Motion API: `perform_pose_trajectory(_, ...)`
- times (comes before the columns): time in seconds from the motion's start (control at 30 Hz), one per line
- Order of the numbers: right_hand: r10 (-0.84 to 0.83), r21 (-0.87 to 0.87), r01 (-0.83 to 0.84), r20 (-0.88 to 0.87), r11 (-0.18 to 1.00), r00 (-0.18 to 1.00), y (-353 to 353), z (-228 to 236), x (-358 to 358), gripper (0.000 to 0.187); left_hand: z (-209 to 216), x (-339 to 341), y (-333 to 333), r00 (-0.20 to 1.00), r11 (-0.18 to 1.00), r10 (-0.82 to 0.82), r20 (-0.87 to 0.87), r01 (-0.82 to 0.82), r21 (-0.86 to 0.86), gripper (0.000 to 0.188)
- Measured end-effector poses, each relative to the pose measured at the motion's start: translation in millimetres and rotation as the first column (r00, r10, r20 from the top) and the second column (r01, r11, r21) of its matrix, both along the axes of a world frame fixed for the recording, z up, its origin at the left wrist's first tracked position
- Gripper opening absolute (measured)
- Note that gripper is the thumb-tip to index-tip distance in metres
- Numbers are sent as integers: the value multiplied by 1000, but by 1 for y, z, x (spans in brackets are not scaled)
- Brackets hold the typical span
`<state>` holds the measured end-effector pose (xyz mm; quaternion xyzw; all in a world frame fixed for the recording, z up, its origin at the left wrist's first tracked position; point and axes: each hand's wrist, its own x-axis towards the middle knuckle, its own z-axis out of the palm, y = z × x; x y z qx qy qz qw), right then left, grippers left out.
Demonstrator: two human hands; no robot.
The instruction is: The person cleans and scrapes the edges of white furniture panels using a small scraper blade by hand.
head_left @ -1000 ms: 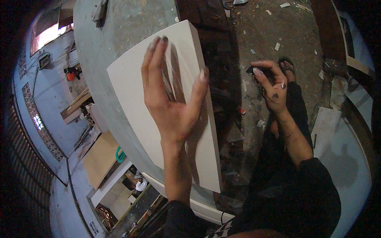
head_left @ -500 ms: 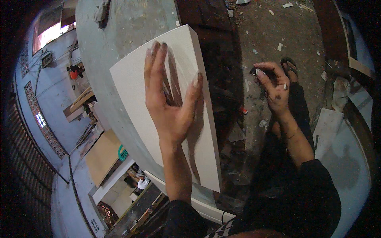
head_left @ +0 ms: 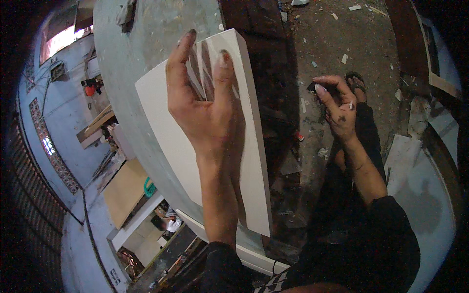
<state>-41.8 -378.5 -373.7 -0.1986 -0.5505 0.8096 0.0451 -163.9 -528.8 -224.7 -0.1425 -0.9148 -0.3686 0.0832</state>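
Observation:
A thick white panel (head_left: pixel 163 117) with straight edges lies on the grey-green worktable (head_left: pixel 161 34), along the table's right side. Over its upper part is my left hand (head_left: pixel 202 110), fingers and thumb apart, casting a shadow on the white face. Nothing shows in its grasp; whether the fingertips touch the panel I cannot tell. To the right, away from the panel, my right hand (head_left: pixel 340 112) hangs over the floor. Its thumb and forefinger pinch a small dark flat piece (head_left: pixel 311 87), whose kind is too small to make out. Dark smudges mark that hand.
Scraps litter the brown floor (head_left: pixel 337 44) on the right. A dark object (head_left: pixel 126 15) lies at the table's far end. To the left are a plywood sheet (head_left: pixel 128 190), a green coil (head_left: pixel 149 187) and another person (head_left: pixel 173 223) in the distance. White boards (head_left: pixel 403 158) stand at right.
My left hand has turned on the panel and shifted slightly toward its far end, the thumb moving up and left. The right hand keeps its pinch and place.

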Motion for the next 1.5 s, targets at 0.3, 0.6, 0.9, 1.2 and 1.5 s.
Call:
perform_pose_trajectory(0.3, -3, -4, 3, 8, 1000, 1000, -4, -1, 2, 15, 6, 22, -14, 986, 968, -161, 38, 166, -186, 59)
perform_pose_trajectory(0.6, 4, 38, -5, 25, 999, 1000, -1, 3, -3, 15, 10, 47, -17, 993, 987, -90, 70, 99, -129, 61)
perform_pose_trajectory(0.9, 20, 38, -20, 13, 999, 1000, -2, 1, -5, 15, 6, -1, 15, 997, 989, -66, -41, 60, -136, 47)
perform_pose_trajectory(1.2, 14, 62, -15, 20, 998, 1000, 0, 0, 1, 14, -1, 14, -9, 980, 932, -199, -19, 183, -312, 55)
perform_pose_trajectory(1.5, -19, 51, 19, 3, 999, 1000, 6, 2, -4, 14, 12, 42, -22, 978, 958, -192, 81, 205, -199, 59)
